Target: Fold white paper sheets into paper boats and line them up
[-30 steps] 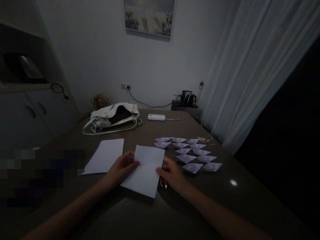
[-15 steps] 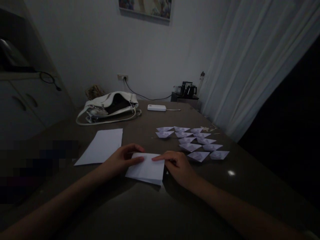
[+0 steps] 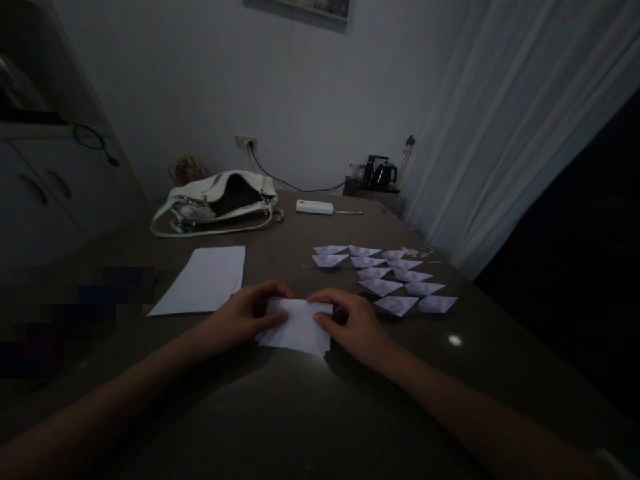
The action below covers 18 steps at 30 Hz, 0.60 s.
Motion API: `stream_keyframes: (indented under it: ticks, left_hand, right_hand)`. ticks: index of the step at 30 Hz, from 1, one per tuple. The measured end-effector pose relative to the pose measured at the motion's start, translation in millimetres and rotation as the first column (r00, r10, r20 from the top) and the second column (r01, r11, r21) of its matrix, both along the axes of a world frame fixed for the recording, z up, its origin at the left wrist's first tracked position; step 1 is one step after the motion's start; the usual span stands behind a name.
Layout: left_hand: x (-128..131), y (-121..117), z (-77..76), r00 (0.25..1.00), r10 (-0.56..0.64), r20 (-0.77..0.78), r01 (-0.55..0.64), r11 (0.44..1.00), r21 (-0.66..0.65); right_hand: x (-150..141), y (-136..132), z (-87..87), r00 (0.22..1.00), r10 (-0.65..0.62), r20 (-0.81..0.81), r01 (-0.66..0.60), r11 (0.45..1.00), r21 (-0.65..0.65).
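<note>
A folded sheet of white paper [image 3: 299, 330] is held between my two hands, low over the dark table. My left hand [image 3: 250, 312] grips its left side, thumb on the near face and fingers behind the top edge. On the right side my right hand [image 3: 353, 323] pinches it the same way, fingertips at the upper edge. The sheet's lower edge shows more than one layer, slightly fanned. To the right stand several folded paper boats [image 3: 381, 287] in uneven rows. A flat stack of white paper [image 3: 207, 279] lies just beyond my left hand.
At the back of the table [image 3: 310, 420] sit a white handbag [image 3: 220, 200] and a white power bank [image 3: 315, 207] with a short strap or cable. Small scraps [image 3: 419, 253] lie near the right edge. A black kettle [image 3: 384, 175] stands on a low stand behind, beside a pale curtain [image 3: 465, 147].
My right hand has shifted from a pointing finger on the paper's face to a pinch at its right side. The paper is now tilted up, its lower edge fanned. The view has tipped slightly downward.
</note>
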<state>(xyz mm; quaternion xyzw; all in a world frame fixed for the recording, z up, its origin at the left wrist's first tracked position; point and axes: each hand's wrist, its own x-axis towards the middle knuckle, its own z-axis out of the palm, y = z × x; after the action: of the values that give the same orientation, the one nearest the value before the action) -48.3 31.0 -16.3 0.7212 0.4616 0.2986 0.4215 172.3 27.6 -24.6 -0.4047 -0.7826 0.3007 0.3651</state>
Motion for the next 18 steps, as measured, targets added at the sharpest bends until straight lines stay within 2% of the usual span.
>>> stream_keyframes:
  ticks: [6,11,18]
  left_hand:
    - [1.9,-8.0,5.3,0.982,-0.035,-0.183,0.069,0.981,0.184]
    - [-1.2,-6.0,4.9,0.983,-0.054,-0.178,0.098,0.965,0.245]
    - [-3.6,-4.0,0.1,0.965,-0.098,-0.243,0.162,0.953,0.258]
  right_hand:
    - [1.8,1.0,0.3,0.998,-0.009,0.057,0.009,1.000,0.011]
    - [3.4,2.8,-0.7,0.998,-0.007,0.056,0.006,1.000,0.029]
    - [4.9,4.7,-1.4,0.999,0.004,0.053,-0.005,1.000,0.026]
